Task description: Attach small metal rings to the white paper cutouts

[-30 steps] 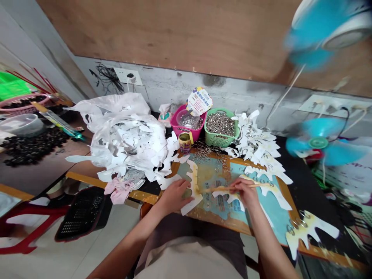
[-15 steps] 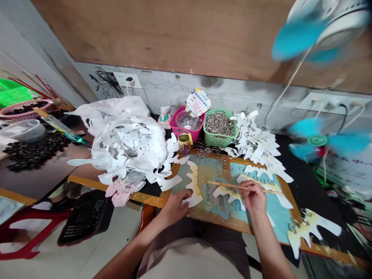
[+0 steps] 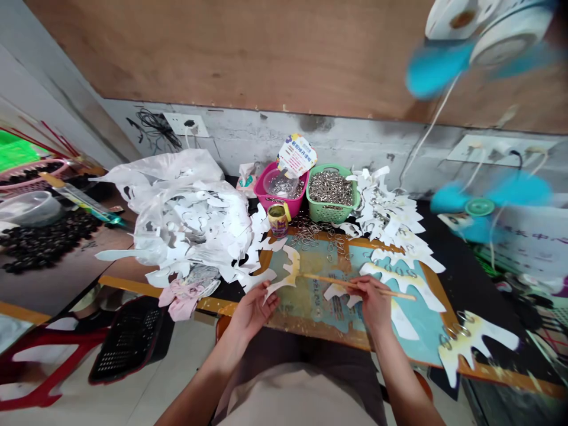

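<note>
- Our left hand is closed in a pinch on the lower end of a white paper cutout. That end is raised at the near edge of the worktop, and the rest seems to lie on it.
- Our right hand grips a thin wooden stick like a pen. Its far tip sits just beside the cutout; we cannot tell if they touch.
- We judge the cutout to be very light and limp. Its narrow prongs would bend or tear easily, so the broad lower end is the safest hold.
- One edge looks yellowed, perhaps with glue, so we would expect it to be tacky and keep our fingertips on clean paper.
- The stick looks stiff and light, best held mid-shaft.
- A small pot stands further back.
</note>
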`<state>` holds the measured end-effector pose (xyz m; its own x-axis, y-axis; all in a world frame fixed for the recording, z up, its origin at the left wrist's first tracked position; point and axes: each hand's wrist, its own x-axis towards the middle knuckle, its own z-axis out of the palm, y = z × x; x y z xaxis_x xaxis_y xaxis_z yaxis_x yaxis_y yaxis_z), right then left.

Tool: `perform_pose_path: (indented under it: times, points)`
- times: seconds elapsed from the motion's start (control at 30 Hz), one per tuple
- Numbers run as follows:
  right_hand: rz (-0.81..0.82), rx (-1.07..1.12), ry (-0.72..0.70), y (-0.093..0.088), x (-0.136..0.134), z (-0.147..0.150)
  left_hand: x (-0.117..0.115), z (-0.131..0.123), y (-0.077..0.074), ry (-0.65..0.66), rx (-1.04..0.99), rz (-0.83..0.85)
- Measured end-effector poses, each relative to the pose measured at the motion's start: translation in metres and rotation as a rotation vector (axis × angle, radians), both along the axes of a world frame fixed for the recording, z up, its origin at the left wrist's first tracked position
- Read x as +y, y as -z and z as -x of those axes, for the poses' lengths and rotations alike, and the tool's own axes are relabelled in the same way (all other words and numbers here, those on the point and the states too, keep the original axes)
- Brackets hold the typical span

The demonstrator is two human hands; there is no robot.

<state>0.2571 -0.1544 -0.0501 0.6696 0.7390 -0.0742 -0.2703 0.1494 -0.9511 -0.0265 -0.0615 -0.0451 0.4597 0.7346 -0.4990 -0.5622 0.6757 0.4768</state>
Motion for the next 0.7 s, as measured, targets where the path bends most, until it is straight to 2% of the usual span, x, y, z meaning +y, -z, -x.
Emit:
perform_pose_path:
  times: [0.13, 0.27, 0.37, 0.47, 0.57, 0.63, 0.7]
  points:
    - [-0.124, -0.04, 0.212, -0.008, 0.007, -0.001, 0.009, -0.003, -0.007, -0.03, -0.04, 0.05]
    - [-0.189, -0.052, 0.256, -0.017, 0.007, -0.003, 0.03, -0.017, -0.02, -0.097, 0.02, -0.007]
    - [-0.196, -0.042, 0.257, -0.017, 0.002, -0.004, 0.051, -0.033, -0.029, -0.063, 0.101, -0.185]
    - [-0.189, -0.022, 0.259, -0.015, -0.005, -0.007, 0.071, -0.048, -0.029, -0.03, 0.372, -0.493]
    - [-0.189, -0.005, 0.275, -0.013, -0.012, -0.012, 0.087, -0.058, -0.025, -0.107, 0.588, -0.705]
    - [-0.191, 0.004, 0.286, -0.013, -0.016, -0.015, 0.095, -0.062, -0.025, -0.177, 0.63, -0.77]
    - [-0.191, 0.009, 0.294, -0.014, -0.018, -0.016, 0.101, -0.065, -0.031, -0.247, 0.666, -0.845]
